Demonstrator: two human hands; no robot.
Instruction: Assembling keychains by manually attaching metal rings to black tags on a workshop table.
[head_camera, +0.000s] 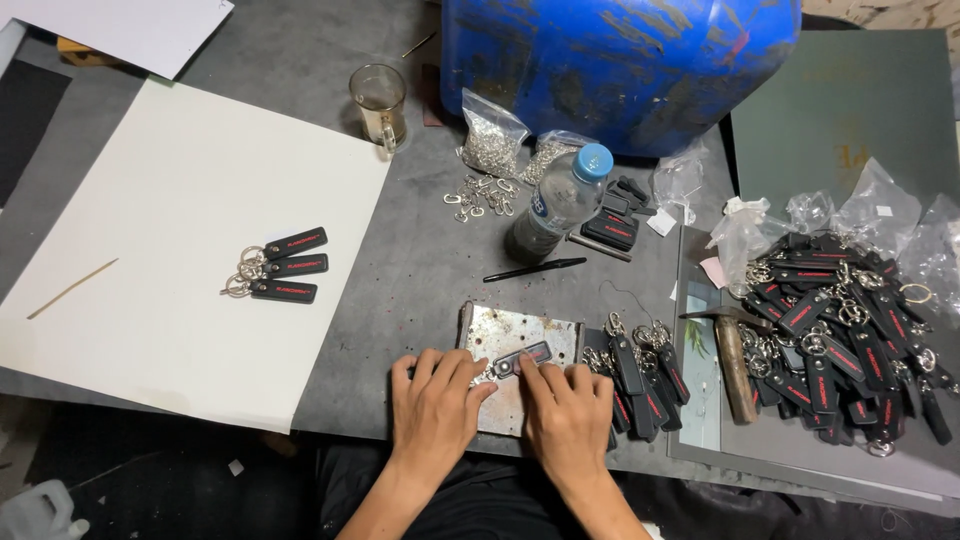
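Centrally, a black key fob lies on a scuffed metal plate at the counter's near edge — its long axis slanted, ring end toward the left hand. Both hands rest flat, fingers loosely spread; right hand fingertips touch the fob — the nearer hand. Neither hand pinches it. Hammer lies rightward.
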